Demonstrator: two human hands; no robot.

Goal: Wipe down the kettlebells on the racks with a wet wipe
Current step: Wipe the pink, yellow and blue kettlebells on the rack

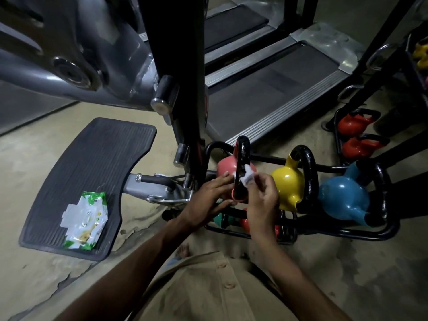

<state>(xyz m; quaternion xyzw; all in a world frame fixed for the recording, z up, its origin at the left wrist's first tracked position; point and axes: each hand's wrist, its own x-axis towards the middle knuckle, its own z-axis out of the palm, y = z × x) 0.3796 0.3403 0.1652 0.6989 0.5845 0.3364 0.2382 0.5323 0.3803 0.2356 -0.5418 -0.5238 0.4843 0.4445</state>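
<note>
The wet wipe point(245, 179) is looped round the black handle point(242, 156) of the pink kettlebell point(225, 166). This kettlebell sits at the left end of the low black rack point(382, 231) on the floor. The right hand point(261, 202) pinches one end of the wipe on the right side of the handle, its fingers point(268, 184) curled and clamped on it. The left hand point(208, 198) reaches to the other side. Its fingers point(222, 181) lie long and nearly straight, and the tips touch the wipe's other end. I cannot tell if the thumb pinches there. I think the wipe is held from both sides so it hugs the bar and can rub all the way round it.

The yellow kettlebell point(287, 184) and the blue kettlebell point(342, 198) stand next in the row, just beside, so they are easy to reach after. Two red kettlebells point(354, 123) sit on another rack further off. The pack of wipes point(85, 218) lies on a ribbed foot plate point(97, 158) to the left. I guess it is there to be near enough to grab a fresh one, yet out of the way of the busy hands
</note>
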